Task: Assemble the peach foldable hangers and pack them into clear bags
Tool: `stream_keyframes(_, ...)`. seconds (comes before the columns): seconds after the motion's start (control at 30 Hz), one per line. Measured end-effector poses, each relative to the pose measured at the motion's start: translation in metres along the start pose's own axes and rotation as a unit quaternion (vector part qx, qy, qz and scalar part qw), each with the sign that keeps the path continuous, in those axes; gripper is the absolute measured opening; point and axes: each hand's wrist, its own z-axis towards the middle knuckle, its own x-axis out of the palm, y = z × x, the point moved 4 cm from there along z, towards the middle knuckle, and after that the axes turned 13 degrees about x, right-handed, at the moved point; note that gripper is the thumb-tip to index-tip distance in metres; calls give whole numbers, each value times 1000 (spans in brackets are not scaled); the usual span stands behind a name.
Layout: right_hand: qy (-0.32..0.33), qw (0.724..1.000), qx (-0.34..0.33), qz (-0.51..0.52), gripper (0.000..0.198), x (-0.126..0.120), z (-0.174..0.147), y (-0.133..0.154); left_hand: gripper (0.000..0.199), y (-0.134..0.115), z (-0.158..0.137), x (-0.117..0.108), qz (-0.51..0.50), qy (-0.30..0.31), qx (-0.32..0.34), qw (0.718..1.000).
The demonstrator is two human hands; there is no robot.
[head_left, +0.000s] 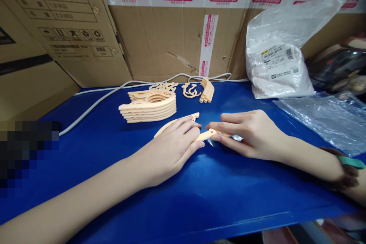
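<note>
My left hand (174,143) is closed on a cream plastic hanger piece (206,135), whose end with a round hole sticks out past the thumb. Its curved upper part (196,115) shows beyond the fingers; the rest is hidden under the palm. My right hand (248,133) pinches a second cream hanger arm (227,134), mostly covered by the fingers. The ends of the two pieces meet or overlap between my hands. Behind my left hand lies a neat stack of cream hanger pieces (148,111).
Loose cream hooks (191,92) and a bundle of curved arms (207,90) lie at the back of the blue table (183,206). A white cable (97,110) runs behind them. Cardboard boxes (160,34) stand at the back. A white plastic bag (278,65) and clear plastic (328,118) sit right.
</note>
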Motion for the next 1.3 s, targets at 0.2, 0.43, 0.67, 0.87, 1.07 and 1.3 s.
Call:
stream_keyframes(0.2, 12, 999, 4, 33, 35, 1, 1, -1, 39, 0, -1, -1, 2, 1, -1, 1000)
stream_keyframes(0.43, -34, 999, -18, 30, 34, -1, -1, -2, 43, 0, 0, -1, 18, 1, 24, 1000)
stream_keyframes(0.67, 10, 996, 7, 83, 30, 1, 1, -3, 41, -1, -1, -2, 15, -2, 23, 1000)
stream_keyframes(0.87, 57, 989, 28, 131, 30, 3, 3, -4, 39, -2, -1, -2, 10, 3, 14, 1000)
stream_keyframes(1.07, 92, 982, 42, 162, 31, 6, 5, -6, 34, 0, -1, -1, 9, -2, 13, 1000)
stream_keyframes(1.3, 122, 974, 53, 186, 31, 7, 6, -7, 32, 0, 0, -1, 14, -3, 19, 1000)
